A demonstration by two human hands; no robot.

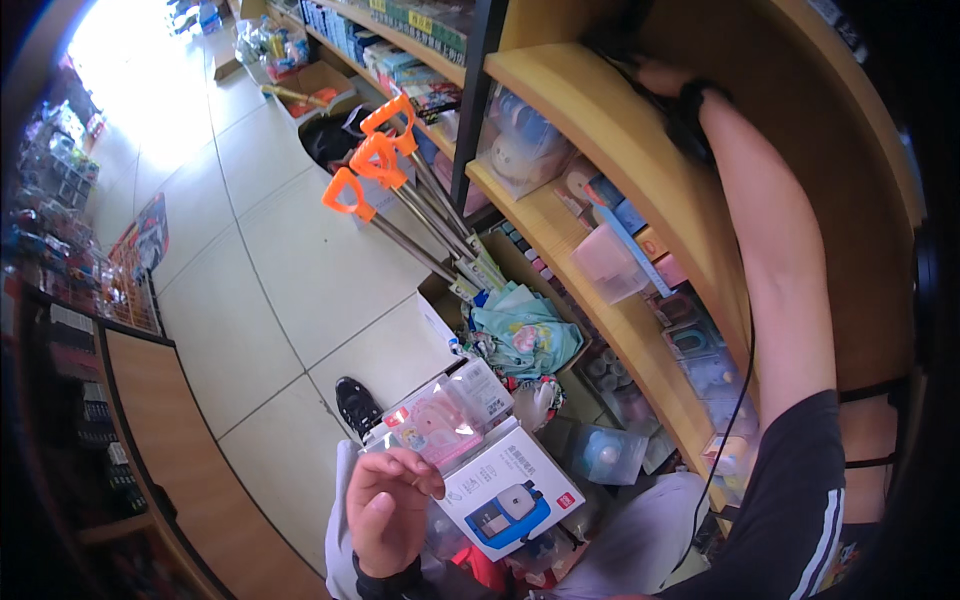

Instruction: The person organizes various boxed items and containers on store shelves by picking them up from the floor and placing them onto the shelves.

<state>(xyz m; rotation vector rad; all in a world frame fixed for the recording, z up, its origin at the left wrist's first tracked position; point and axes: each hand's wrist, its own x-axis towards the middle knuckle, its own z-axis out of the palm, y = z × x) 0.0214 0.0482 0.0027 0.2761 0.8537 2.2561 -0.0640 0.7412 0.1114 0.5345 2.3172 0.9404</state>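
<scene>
My left hand [390, 506] is raised palm-up with its fingers loosely curled, empty, at the left edge of a white pencil sharpener box [510, 487]. That box has a picture of a blue sharpener on it and rests above my lap. Just beyond it sits a clear-fronted pack with a pink item [431, 424], beside another white box [484, 390]. My right arm stretches up to a wooden shelf board [645, 112]. There my right hand [664, 75] is in deep shadow beside a dark object [611, 45]; whether it grips this is unclear.
Orange-handled shovels [382, 161] stand in a carton near a teal bag [521, 330]. Boxed goods and a clear plastic bin [611, 262] fill the lower shelf. A black cable [739, 405] hangs past my right arm. Pale floor tiles [277, 262] lie left; a wooden cabinet [187, 465] borders them.
</scene>
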